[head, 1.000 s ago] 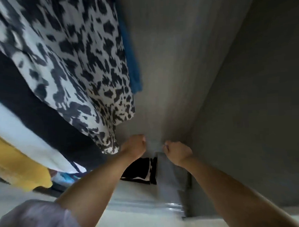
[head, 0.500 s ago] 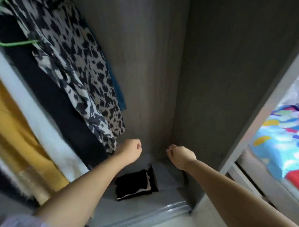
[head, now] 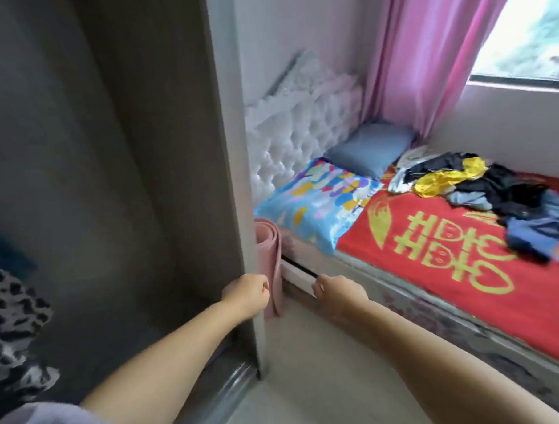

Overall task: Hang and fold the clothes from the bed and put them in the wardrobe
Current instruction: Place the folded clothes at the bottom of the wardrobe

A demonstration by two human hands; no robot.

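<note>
A heap of clothes (head: 482,187), black, yellow, blue and white, lies on the bed (head: 450,268) with its red cover at the right. The grey wardrobe (head: 109,155) fills the left side, and a leopard-print garment (head: 14,319) hangs at its left edge. My left hand (head: 248,295) is curled into a loose fist in front of the wardrobe's side panel and holds nothing. My right hand (head: 338,294) hovers low beside the bed frame, its fingers curled, also without anything in it.
A rolled pink mat (head: 269,270) stands between the wardrobe and bed. A colourful pillow (head: 316,203) and a blue pillow (head: 370,150) lie by the white tufted headboard (head: 300,127). Pink curtain (head: 431,54) and window are at the back right. Pale floor (head: 311,386) lies below.
My view has swung right from the wardrobe's inside to the bed. Both hands have pulled out of the wardrobe and hold nothing; the folded items on its floor are out of sight.
</note>
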